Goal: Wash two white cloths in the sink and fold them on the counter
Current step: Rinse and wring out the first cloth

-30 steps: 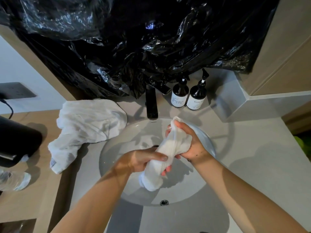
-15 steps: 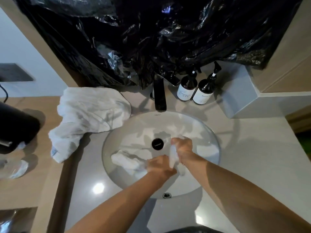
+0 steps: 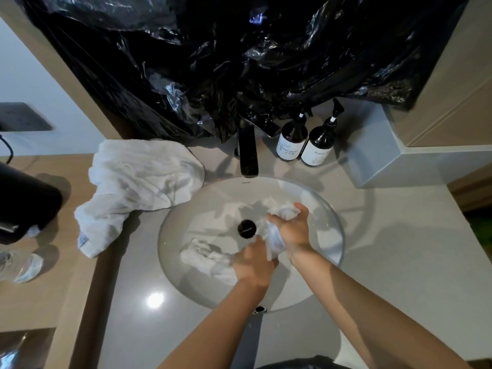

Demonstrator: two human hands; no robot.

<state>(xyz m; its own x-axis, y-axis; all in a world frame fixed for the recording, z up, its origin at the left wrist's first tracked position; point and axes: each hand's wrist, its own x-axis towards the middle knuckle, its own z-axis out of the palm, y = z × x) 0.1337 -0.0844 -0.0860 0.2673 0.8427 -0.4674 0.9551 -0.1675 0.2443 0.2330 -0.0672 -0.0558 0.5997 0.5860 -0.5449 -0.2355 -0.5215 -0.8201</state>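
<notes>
White cloth [image 3: 275,239] lies in the sink [image 3: 330,206], bunched between your hands: your right hand [image 3: 294,230] grips its upper part, your left hand [image 3: 254,263] clamps the lower, and its tail trails left across the basin floor. A second cloth [image 3: 133,182] sits crumpled on the worktop [image 3: 399,262], just beside the rim. Washing appears under way on the first cloth; by this evidence the second wash and both folds remain.

Dim wide-angle view, bent edges, glare spot on counter [image 3: 155,300], soft shadows.
</notes>
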